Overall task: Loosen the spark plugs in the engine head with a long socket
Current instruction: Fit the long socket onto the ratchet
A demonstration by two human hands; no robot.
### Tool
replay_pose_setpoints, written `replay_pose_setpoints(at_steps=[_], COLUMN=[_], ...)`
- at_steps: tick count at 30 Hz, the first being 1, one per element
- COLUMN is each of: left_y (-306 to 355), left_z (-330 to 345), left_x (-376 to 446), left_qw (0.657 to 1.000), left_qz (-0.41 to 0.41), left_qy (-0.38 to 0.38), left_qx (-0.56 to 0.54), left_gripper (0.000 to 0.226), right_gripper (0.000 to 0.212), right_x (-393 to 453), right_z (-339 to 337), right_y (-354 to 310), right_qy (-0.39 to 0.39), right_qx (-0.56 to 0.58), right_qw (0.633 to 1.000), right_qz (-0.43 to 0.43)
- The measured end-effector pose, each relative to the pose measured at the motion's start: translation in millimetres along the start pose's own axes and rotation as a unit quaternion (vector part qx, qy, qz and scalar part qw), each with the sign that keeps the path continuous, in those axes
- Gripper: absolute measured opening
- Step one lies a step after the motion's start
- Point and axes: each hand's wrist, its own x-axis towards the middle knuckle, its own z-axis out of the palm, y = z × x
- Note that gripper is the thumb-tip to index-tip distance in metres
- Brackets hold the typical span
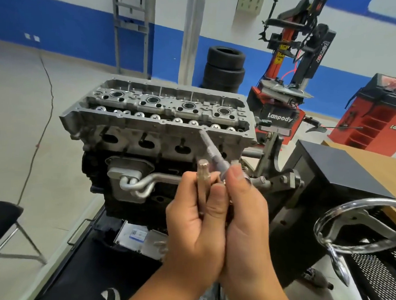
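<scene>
Both hands were pressed together in front of the engine, palms nearly touching. The left hand (196,221) was curled round a short, pale metal piece (203,171) that stood upright out of its fist, thumb laid along it. The right hand (246,213) gripped the near end of a long socket (212,152), a slim grey bar slanting up and away to the left, its far tip reaching the front edge of the engine head (162,110). Whether the two pieces were joined between the fingers could not be told.

That engine head sat just beyond the hands, atop a dark engine block (120,191), with four round spark plug wells (153,100) in a row along its upper face, well apart from the socket's tip. A silver pipe (149,179) curved across the block's front. To the right lay a chrome handwheel (359,220) beside a black box (344,175). Farther back stood stacked tyres (225,68), a red tyre changer (288,62) and a red cabinet (379,119) against a blue-and-white wall.
</scene>
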Motion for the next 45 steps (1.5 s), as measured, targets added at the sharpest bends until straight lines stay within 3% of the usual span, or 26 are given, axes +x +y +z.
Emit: replay_pose_setpoints(at_steps=[3, 5, 7, 8, 9, 11, 13, 15, 19, 24, 28, 30, 35, 37, 40, 45], left_y=[-1, -1, 0, 1, 2, 2, -3, -12, -14, -11, -12, -12, -17, -18, -20, -26], left_z=[6, 3, -4, -8, -12, -23, -41, -53, -53, -49, -41, -34, -38, -45, -48, -44], left_x=[-4, -1, 10, 18, 29, 57, 76, 81, 77, 69, 62, 56, 63, 72, 73, 67], left_qw=[0.998, 0.986, 0.96, 0.962, 0.977, 0.988, 0.93, 0.882, 0.857, 0.847, 0.848, 0.85, 0.828, 0.818, 0.83, 0.852], left_qz=[0.047, 0.123, 0.198, 0.194, 0.148, -0.057, -0.265, -0.347, -0.341, -0.344, -0.354, -0.36, -0.335, -0.317, -0.309, -0.308], left_qy=[0.002, -0.002, 0.009, 0.029, 0.064, 0.14, 0.159, 0.147, 0.106, 0.073, 0.081, 0.08, 0.109, 0.137, 0.132, 0.114], left_qx=[0.03, 0.11, 0.2, 0.189, 0.136, -0.033, -0.198, -0.284, -0.371, -0.399, -0.385, -0.375, -0.437, -0.46, -0.444, -0.407], left_gripper=[0.037, 0.046, 0.042, 0.037, 0.033, 0.034, 0.042, 0.04, 0.053, 0.042, 0.072, 0.074, 0.076, 0.078, 0.088, 0.085], right_gripper=[0.036, 0.041, 0.048, 0.054, 0.056, 0.054, 0.049, 0.052, 0.047, 0.023, 0.018, 0.008, 0.009, 0.019, 0.013, 0.011], right_x=[-3, -1, 3, 7, 9, 13, 13, 12, 10, 12, 11, 9, 9, 10, 9, 9], right_z=[-1, -2, -6, -11, -16, -32, -44, -48, -48, -46, -41, -37, -40, -43, -43, -45], right_y=[-11, -11, -8, -8, -9, -14, -19, -22, -20, -19, -17, -12, -9, -10, -7, -2], right_qy=[0.033, 0.082, 0.139, 0.144, 0.134, 0.082, 0.011, -0.034, -0.02, 0.01, -0.002, 0.009, 0.031, 0.032, 0.027, 0.021], right_qx=[0.019, 0.048, 0.082, 0.093, 0.093, 0.05, -0.026, -0.094, -0.118, -0.048, -0.1, -0.123, -0.105, -0.112, -0.131, -0.11], right_qw=[0.999, 0.995, 0.986, 0.984, 0.984, 0.992, 0.995, 0.991, 0.991, 0.998, 0.995, 0.992, 0.994, 0.993, 0.99, 0.994], right_qz=[-0.003, 0.03, 0.049, 0.056, 0.066, 0.086, 0.094, 0.085, 0.052, 0.046, 0.031, 0.013, -0.021, -0.029, -0.037, -0.009])
